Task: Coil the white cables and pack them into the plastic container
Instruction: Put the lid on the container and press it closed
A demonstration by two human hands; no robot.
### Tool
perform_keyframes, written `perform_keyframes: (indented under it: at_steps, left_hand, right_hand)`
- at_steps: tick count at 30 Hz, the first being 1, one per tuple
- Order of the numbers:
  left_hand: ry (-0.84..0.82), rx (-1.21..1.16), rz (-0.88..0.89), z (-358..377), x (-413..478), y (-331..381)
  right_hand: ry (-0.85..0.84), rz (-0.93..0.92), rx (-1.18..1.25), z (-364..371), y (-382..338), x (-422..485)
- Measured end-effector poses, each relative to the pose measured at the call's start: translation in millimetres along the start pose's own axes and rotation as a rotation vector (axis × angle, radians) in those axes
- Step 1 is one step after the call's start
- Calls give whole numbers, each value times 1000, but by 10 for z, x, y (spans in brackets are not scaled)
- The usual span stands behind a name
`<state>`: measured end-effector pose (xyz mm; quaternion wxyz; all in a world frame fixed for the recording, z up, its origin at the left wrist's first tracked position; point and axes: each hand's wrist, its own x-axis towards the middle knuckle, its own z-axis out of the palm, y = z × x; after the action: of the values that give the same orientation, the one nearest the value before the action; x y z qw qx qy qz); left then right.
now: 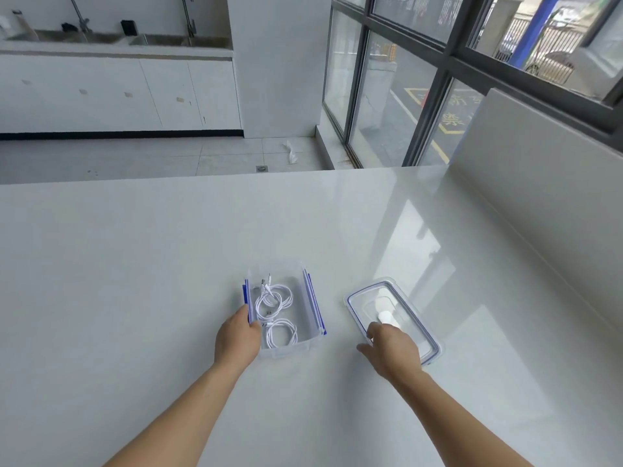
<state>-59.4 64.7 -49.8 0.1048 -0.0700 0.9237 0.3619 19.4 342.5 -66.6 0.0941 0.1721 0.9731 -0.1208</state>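
Note:
A clear plastic container (305,347) with blue side latches stands on the white table in front of me. Two coiled white cables (274,299) lie inside it, one behind the other, their plugs pointing to the far end. My left hand (236,338) grips the container's left wall, thumb inside the rim. To the right lies the clear lid (401,298) with a blue seal, flat on the table. My right hand (392,348) rests on the lid's near end, fingers on its edge; whether they hold it is unclear.
The glossy white table (168,264) stretches far to the left and back. A white wall ledge (539,197) runs along the right side. Beyond the far edge are floor, cabinets and a tall window.

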Motion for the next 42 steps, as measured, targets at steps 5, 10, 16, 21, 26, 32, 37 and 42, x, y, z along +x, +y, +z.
perform_keyframes:
  at_steps: [5,10,16,21,26,32,37,42]
  left_hand:
    - [-55,-64,-3,-48,29,-41]
    - [-81,-109,16,-95,23,-56]
    - [-83,-118,40,-105,26,-96]
    - [-96,-166,34,-97,26,-101]
    - [-109,-255,-1,-133,-3,-88]
    - [-23,-396,-107,-158,46,-149]
    - [-86,-599,-168,-181,68,-197]
    - [-25,-425,-66,-238,36,-120]
  right_hand:
    - [-12,27,-30,25,-30,-15]
    - [6,29,-26,-71,-76,-1]
    - [266,-49,145,-581,-290,-5]
    - [391,-77,429,-997,-505,-55]
    - [329,-85,988,-1135,-734,-83]
    - [2,-17,1433,-845,-960,50]
    - [-174,66,1495,-623,-1080,146]
    - [-286,114,1553,-516,-1074,239]
